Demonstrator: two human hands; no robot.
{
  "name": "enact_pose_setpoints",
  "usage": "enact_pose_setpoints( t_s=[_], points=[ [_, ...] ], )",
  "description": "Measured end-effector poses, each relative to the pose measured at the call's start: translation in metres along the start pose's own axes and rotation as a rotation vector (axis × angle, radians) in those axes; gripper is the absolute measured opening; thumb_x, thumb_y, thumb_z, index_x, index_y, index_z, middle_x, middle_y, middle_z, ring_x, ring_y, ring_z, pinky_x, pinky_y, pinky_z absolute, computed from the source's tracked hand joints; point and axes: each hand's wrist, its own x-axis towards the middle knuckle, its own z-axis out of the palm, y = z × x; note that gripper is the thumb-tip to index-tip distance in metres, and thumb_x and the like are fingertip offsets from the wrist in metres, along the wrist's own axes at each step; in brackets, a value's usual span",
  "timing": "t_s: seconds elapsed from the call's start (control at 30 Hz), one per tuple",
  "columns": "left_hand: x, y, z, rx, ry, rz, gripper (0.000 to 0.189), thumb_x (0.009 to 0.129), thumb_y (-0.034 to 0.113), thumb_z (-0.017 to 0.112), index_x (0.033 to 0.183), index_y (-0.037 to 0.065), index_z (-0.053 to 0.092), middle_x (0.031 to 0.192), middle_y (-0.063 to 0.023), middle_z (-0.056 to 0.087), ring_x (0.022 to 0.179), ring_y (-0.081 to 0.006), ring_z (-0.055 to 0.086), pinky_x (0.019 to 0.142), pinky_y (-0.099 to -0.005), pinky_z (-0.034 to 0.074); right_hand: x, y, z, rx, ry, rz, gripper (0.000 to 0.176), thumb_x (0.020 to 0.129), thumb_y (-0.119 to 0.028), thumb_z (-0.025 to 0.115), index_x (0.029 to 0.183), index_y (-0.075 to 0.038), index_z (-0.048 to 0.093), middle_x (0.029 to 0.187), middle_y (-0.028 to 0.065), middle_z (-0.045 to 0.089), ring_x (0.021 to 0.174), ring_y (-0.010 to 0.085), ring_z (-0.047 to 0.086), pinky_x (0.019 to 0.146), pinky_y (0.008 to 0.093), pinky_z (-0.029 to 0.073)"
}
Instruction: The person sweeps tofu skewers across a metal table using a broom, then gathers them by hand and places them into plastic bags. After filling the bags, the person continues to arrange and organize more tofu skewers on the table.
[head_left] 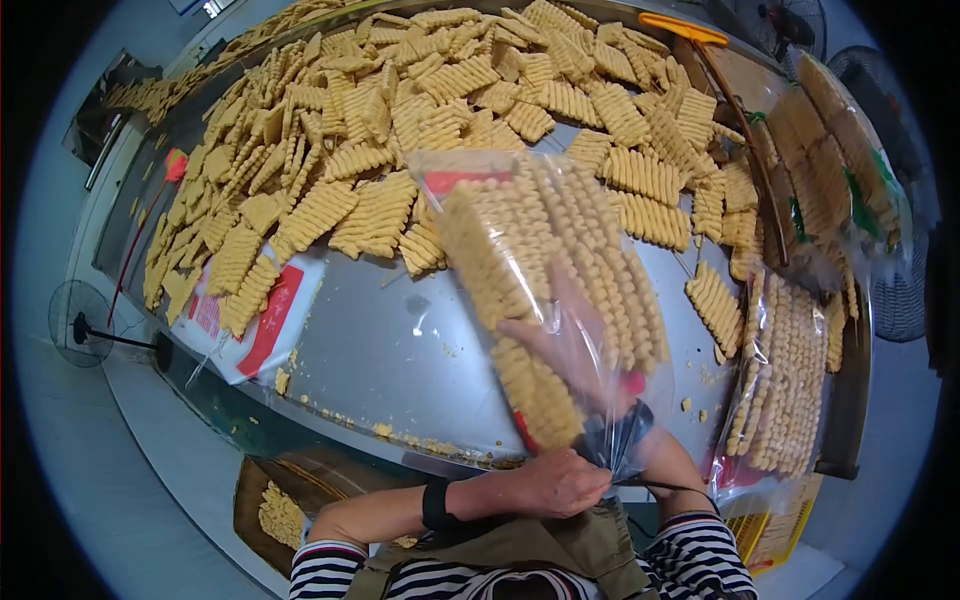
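Note:
A clear plastic bag (590,215) filled with rows of ridged, golden fried snack blocks (490,235) slants across the middle of the metal table. My left hand (560,485), a black band on its wrist, is closed on the gathered plastic at the bag's near end. Seen through the clear film, my right hand (575,340) lies against the snack blocks, thumb and fingers stretched apart and a little blurred. Its wrist passes the near end of the bag, where dark material (615,440) wraps it.
Loose snack blocks (400,90) are heaped across the far side of the metal table (400,330). A red-and-white bag (265,320) lies at left. Filled bags (785,375) stand at right, near an orange-handled tool (685,28). A cardboard box (265,500) with crumbs sits below. Fans (80,322) flank the table.

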Motion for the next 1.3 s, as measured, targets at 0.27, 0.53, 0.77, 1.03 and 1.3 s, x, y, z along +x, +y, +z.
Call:
enact_pose_setpoints(
  t_s=[0.27, 0.53, 0.77, 1.03, 1.3],
  points=[
    [0.018, -0.011, -0.003, -0.213, -0.071, 0.077, 0.019, 0.083, 0.008, 0.054, 0.068, 0.002, 0.045, 0.056, -0.0173, 0.047, 0.052, -0.0364, 0.05, 0.05, -0.0454, 0.037, 0.014, 0.028, 0.011, 0.011, -0.015, -0.18, 0.096, 0.062, -0.042, 0.08, 0.134, 0.003, 0.034, 0.097, 0.0267, 0.057, 0.089, 0.037, 0.059, 0.076, 0.0416, 0.047],
    [0.031, 0.007, 0.009, -0.526, -0.415, 0.125, 0.028, 0.088, 0.019, 0.047, 0.069, 0.0, 0.045, 0.062, -0.0221, 0.048, 0.063, -0.0408, 0.05, 0.057, -0.0464, 0.037, -0.03, -0.017, -0.012, -0.11, -0.226, -0.216, 0.093, 0.056, -0.037, 0.082, 0.131, 0.001, 0.041, 0.109, 0.0199, 0.056, 0.099, 0.0316, 0.054, 0.083, 0.0386, 0.045],
    [0.01, -0.018, 0.034, -0.316, -0.422, 0.014, 0.026, 0.081, 0.02, 0.053, 0.068, -0.002, 0.048, 0.064, -0.0229, 0.051, 0.062, -0.0405, 0.051, 0.054, -0.0463, 0.037, -0.057, -0.011, 0.028, -0.444, -0.445, -0.587, 0.092, 0.056, -0.035, 0.081, 0.133, -0.005, 0.039, 0.102, 0.0164, 0.053, 0.083, 0.0302, 0.054, 0.074, 0.0391, 0.045],
    [0.0, -0.019, 0.054, -0.624, -0.069, 0.216, 0.028, 0.085, 0.019, 0.045, 0.066, 0.001, 0.034, 0.056, -0.0139, 0.032, 0.054, -0.0332, 0.038, 0.052, -0.0396, 0.031, -0.037, -0.027, 0.06, 0.041, -0.471, -0.319, 0.096, 0.061, -0.04, 0.077, 0.138, -0.004, 0.031, 0.108, 0.0235, 0.055, 0.091, 0.0371, 0.056, 0.076, 0.0442, 0.046],
    [-0.003, -0.021, 0.029, -0.382, -0.366, -0.097, 0.021, 0.082, 0.014, 0.051, 0.069, -0.002, 0.048, 0.062, -0.0233, 0.049, 0.059, -0.0403, 0.049, 0.053, -0.0444, 0.038, -0.032, -0.039, 0.09, -0.295, -0.568, -0.489, 0.081, 0.07, -0.031, 0.068, 0.138, -0.009, 0.03, 0.095, 0.0187, 0.049, 0.085, 0.0346, 0.05, 0.074, 0.0439, 0.041]
  ],
)
